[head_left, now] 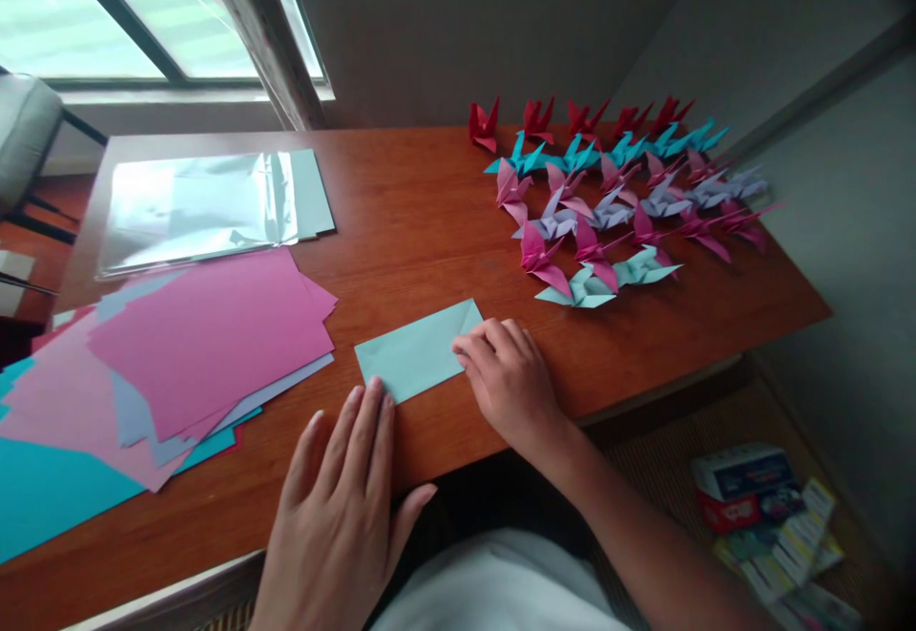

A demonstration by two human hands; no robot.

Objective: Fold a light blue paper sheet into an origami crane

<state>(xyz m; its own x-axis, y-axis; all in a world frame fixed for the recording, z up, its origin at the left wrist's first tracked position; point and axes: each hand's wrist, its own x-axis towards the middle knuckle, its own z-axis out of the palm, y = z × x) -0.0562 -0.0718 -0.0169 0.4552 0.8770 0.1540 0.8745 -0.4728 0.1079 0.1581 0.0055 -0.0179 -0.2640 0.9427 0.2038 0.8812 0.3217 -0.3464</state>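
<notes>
A pale mint-green paper (413, 352), folded into a long rectangle with a slanting crease near its right end, lies at an angle on the wooden table. My left hand (342, 502) is open, its fingers stretched out and the fingertips resting at the paper's lower left corner. At the right end, my right hand (510, 378) has its fingers curled together and pinches the paper's edge. The thumb tip and part of that end are hidden beneath my right fingers.
Rows of folded paper cranes (615, 197) stand at the back right. A stack of coloured paper sheets (221, 335) spreads over the left side, with a clear plastic packet (200, 206) behind it. Boxes (744, 483) sit on the floor at right.
</notes>
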